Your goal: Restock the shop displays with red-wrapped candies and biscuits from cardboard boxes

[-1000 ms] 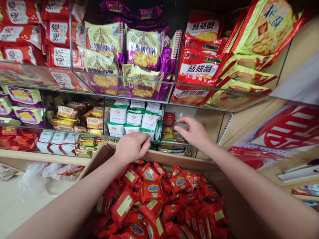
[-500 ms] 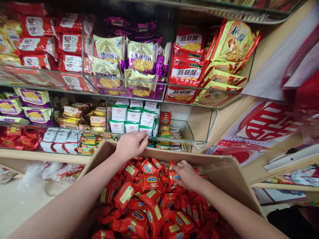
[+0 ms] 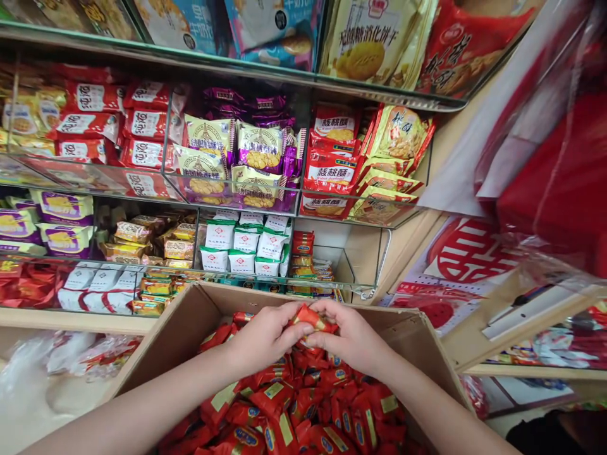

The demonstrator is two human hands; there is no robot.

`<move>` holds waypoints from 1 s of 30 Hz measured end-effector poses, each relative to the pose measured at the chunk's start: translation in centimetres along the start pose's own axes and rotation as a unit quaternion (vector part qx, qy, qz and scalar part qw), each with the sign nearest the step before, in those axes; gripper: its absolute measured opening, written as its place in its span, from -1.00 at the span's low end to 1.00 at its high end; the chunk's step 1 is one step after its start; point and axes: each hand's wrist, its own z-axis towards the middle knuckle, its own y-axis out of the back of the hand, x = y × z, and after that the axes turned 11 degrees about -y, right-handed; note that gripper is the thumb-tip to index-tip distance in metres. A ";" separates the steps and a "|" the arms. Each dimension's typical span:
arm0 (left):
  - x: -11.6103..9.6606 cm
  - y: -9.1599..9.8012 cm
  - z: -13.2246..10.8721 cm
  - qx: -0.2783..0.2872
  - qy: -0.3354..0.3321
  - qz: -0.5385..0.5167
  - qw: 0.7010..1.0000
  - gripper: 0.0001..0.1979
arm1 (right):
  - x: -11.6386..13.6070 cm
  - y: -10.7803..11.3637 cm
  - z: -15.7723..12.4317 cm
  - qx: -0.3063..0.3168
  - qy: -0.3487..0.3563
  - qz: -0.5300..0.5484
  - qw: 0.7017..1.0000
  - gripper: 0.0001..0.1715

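Observation:
A cardboard box (image 3: 184, 316) in front of me is full of small red snack packets (image 3: 303, 404). My left hand (image 3: 265, 338) and my right hand (image 3: 353, 338) meet above the packets near the box's far wall. Both pinch a small bunch of red packets (image 3: 313, 318) between their fingertips, lifted just over the pile. Behind the box, a glass shelf compartment (image 3: 341, 253) holds a short stack of the same kind of red and yellow packets (image 3: 303, 253) against its left side.
Glass shelves (image 3: 142, 183) carry white-and-green packs (image 3: 241, 243), purple and yellow biscuit bags (image 3: 232, 158), and red bags (image 3: 332, 158). Red paper goods (image 3: 474, 253) lie on a wooden ledge at right. A clear plastic bag (image 3: 61, 373) lies low at left.
My right hand went from the shelf compartment down into the box. My left hand left the box's far rim. Both now hold red packets together; the view has tilted up.

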 end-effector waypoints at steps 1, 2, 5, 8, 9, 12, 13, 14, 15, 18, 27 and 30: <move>-0.1 0.0 0.1 0.005 0.025 -0.021 0.999 -0.73 | 0.1 -0.1 0.1 0.016 -0.020 0.041 0.999 -0.68; 0.0 0.3 0.2 0.006 0.034 -0.019 0.999 -0.70 | 0.1 -0.1 0.3 0.032 -0.035 0.073 0.996 -0.66; 0.9 2.4 0.4 -0.024 0.009 0.091 0.996 -0.63 | 0.5 1.1 1.6 0.043 -0.039 0.112 0.992 -0.63; 3.0 5.2 0.4 -0.088 0.011 0.202 0.975 -0.64 | 0.7 3.9 4.4 -0.026 -0.020 0.127 0.991 -0.59; 3.9 6.0 0.4 -0.108 0.023 0.222 0.969 -0.64 | 0.6 4.9 5.7 -0.068 -0.021 0.095 0.993 -0.60; 6.5 7.1 0.5 -0.153 0.062 0.284 0.945 -0.63 | -0.8 7.1 10.1 -0.185 -0.054 -0.111 0.975 -0.64; 7.1 7.1 0.5 -0.158 0.073 0.301 0.938 -0.64 | -1.3 7.4 11.6 -0.205 -0.065 -0.172 0.961 -0.63; 7.6 6.9 0.5 -0.159 0.081 0.316 0.932 -0.66 | -1.8 7.4 13.0 -0.215 -0.073 -0.213 0.950 -0.62; 8.0 6.7 0.5 -0.158 0.087 0.329 0.927 -0.68 | -2.2 7.1 14.3 -0.217 -0.075 -0.235 0.944 -0.61; 8.2 6.2 0.4 -0.152 0.093 0.359 0.916 -0.73 | -2.8 5.6 17.6 -0.214 -0.067 -0.274 0.935 -0.60; 8.0 6.0 0.2 -0.141 0.087 0.397 0.903 -0.73 | -3.8 3.3 21.3 -0.247 -0.093 -0.287 0.921 -0.26; 8.3 5.9 0.5 -0.139 0.087 0.400 0.902 -0.73 | -4.0 3.2 21.8 -0.216 -0.114 -0.272 0.931 -0.24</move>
